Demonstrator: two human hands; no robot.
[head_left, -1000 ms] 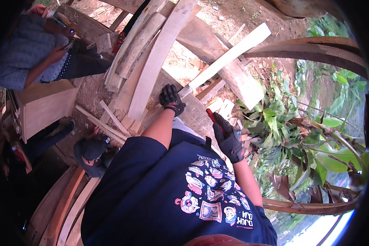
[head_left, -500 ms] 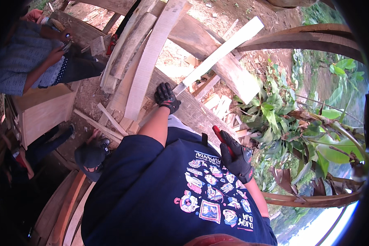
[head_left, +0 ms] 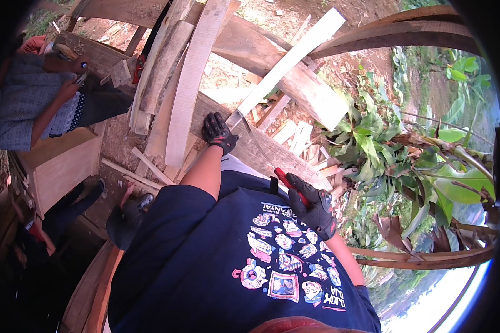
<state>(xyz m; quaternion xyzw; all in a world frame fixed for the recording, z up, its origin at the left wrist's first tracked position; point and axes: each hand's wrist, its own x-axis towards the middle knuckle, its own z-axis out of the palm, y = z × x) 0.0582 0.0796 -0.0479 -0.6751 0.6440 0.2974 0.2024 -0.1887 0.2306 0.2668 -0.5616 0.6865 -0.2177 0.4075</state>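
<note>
My right hand [head_left: 311, 206], in a black glove, is closed round the red handle of a hand saw [head_left: 290, 186]. The saw's thin, dark blade slants up and left across a weathered plank [head_left: 286, 152] to the near end of a long pale wood strip [head_left: 294, 61]. Just left of that end, my gloved left hand [head_left: 219, 133] lies on the plank with its fingers stretched out. Whether its thumb side touches the strip I cannot tell.
Long boards [head_left: 191, 83] lie stacked to the left. A thick beam [head_left: 283, 72] passes under the strip. Offcuts [head_left: 300, 136] litter the ground beyond the plank; leafy plants [head_left: 372, 133] stand right. A person in grey [head_left: 33, 100] works at the far left beside a wooden box [head_left: 66, 166].
The saw has shifted slightly up and left with my right hand, and its blade shows more clearly. The whole view has shifted a little; my left hand keeps its place by the strip.
</note>
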